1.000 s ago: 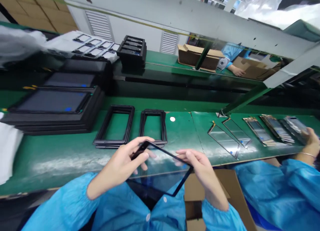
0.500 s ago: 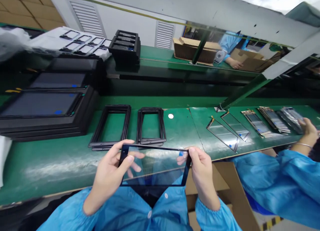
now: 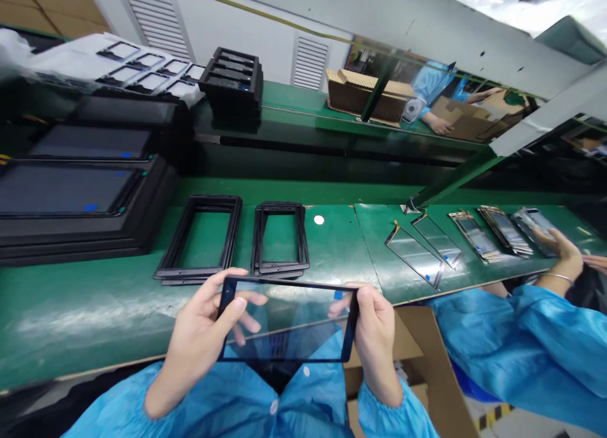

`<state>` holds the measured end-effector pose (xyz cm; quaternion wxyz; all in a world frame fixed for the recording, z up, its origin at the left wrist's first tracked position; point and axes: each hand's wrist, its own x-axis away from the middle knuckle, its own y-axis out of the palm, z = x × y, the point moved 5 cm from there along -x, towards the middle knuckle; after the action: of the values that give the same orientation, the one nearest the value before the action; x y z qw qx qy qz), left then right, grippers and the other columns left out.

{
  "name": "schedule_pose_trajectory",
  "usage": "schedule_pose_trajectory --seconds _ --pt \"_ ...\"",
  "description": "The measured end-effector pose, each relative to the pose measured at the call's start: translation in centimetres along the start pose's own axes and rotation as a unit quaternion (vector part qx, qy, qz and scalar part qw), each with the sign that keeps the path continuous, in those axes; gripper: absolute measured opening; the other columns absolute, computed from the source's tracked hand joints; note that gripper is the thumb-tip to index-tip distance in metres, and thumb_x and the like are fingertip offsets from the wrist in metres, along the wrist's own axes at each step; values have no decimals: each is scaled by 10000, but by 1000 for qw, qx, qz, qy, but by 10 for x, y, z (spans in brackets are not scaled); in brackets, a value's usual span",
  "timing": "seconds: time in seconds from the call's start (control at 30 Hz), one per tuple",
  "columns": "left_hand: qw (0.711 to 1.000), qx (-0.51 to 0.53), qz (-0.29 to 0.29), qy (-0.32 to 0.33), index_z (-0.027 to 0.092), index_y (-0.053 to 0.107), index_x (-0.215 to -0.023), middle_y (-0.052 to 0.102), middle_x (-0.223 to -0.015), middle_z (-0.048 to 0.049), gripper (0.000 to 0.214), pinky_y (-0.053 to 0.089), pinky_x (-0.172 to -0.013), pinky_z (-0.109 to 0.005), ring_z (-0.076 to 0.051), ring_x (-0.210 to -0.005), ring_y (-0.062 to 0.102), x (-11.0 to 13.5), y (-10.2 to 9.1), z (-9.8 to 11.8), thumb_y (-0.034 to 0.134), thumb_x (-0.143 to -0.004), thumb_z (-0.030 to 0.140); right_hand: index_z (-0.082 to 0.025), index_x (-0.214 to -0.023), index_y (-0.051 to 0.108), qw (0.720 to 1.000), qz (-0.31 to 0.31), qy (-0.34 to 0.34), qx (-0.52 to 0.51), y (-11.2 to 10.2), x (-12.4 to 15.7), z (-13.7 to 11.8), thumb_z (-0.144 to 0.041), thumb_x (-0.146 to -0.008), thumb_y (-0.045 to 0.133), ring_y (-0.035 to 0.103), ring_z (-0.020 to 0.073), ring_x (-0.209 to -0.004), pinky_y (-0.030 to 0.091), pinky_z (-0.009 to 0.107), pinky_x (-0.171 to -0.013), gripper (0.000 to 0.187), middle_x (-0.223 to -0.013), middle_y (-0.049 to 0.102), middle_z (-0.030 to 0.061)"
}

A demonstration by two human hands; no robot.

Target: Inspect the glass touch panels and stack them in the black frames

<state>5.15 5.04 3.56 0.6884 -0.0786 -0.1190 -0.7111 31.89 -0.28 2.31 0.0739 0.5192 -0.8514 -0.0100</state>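
Observation:
A clear glass touch panel with a black border and a small blue tab is held level in front of my chest. My left hand grips its left end, thumb on the near face and fingers showing through the glass behind. On the right end, my right hand pinches the border between thumb and fingers. Just beyond the panel lie two stacks of black rectangular frames, a left stack and a right stack, on the green bench.
Black foam trays with dark screens are piled at left. Loose glass panels and panel stacks lie at right, near a co-worker's hand. A green post rises behind them. An open cardboard box stands below the bench edge.
The view has shifted slightly. Both my hands keep hold of the panel, which has tilted a little. The co-worker's hand at right has opened over the panel stack.

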Motion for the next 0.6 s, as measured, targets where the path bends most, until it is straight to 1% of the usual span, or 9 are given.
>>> schedule_pose_trajectory --seconds 0.1,0.13,0.2,0.27,0.3,0.37,0.43,0.5,0.6 --pt "999 -22 -15 22 226 579 -1293 841 -999 -91 471 587 -459 -275 -217 -601 762 -6 -6 -6 750 -934 478 -201 -1122 771 999 -38 12 -23 2 3 0 -537 -940 758 787 215 -559 636 290 -567 383 -739 833 58" --pt "997 -51 -14 54 236 591 -1320 828 -1134 -119 461 636 -546 -311 -248 -729 803 -9 -8 -3 735 -947 465 -203 -1121 768 999 -37 12 -17 2 4 -1 -508 -920 790 790 217 -561 642 295 -579 366 -755 839 62" --pt "975 -155 -13 158 268 608 -1413 718 -1429 -135 488 663 -899 -425 -316 -1139 774 -14 -9 10 719 -960 411 -197 -1068 771 1000 -24 5 11 1 7 -4 -488 -908 805 794 227 -559 653 311 -592 334 -750 839 74" --pt "917 -284 -54 274 308 646 -1452 658 -1528 -80 499 415 -1243 -539 -336 -1417 602 -16 3 28 715 -960 359 -189 -1034 774 999 -18 -4 41 1 10 -7 -510 -903 799 796 247 -554 658 328 -575 348 -738 836 90" --pt "883 -335 -95 314 321 690 -1421 701 -1477 -57 459 288 -1307 -568 -333 -1431 587 -17 11 35 711 -964 351 -186 -1027 775 998 -20 -6 53 2 11 -8 -521 -900 797 797 256 -553 660 335 -569 359 -736 835 96" --pt "831 -390 -187 349 327 795 -1277 810 -1278 -29 308 225 -1329 -569 -315 -1289 690 -21 28 42 682 -993 365 -183 -1036 770 997 -27 -6 70 3 13 -8 -532 -905 787 799 266 -555 664 342 -563 373 -734 835 100" --pt "813 -404 -241 343 319 845 -1168 855 -1100 -25 261 366 -1269 -527 -290 -1080 772 -25 37 44 637 -1029 395 -183 -1056 762 997 -29 -4 76 4 15 -6 -527 -920 772 800 267 -559 668 344 -572 370 -730 834 96" --pt "809 -404 -255 342 308 860 -1132 861 -1032 -38 294 528 -1117 -470 -285 -966 790 -28 41 44 598 -1053 416 -181 -1068 761 997 -27 0 75 3 17 -5 -518 -928 768 801 265 -562 674 346 -588 365 -726 833 93" --pt "806 -405 -249 353 302 857 -1149 862 -1035 -50 316 615 -891 -385 -283 -933 799 -25 39 44 567 -1067 398 -175 -1061 773 998 -7 12 67 2 18 -4 -514 -918 781 802 263 -569 680 351 -603 368 -731 833 94"
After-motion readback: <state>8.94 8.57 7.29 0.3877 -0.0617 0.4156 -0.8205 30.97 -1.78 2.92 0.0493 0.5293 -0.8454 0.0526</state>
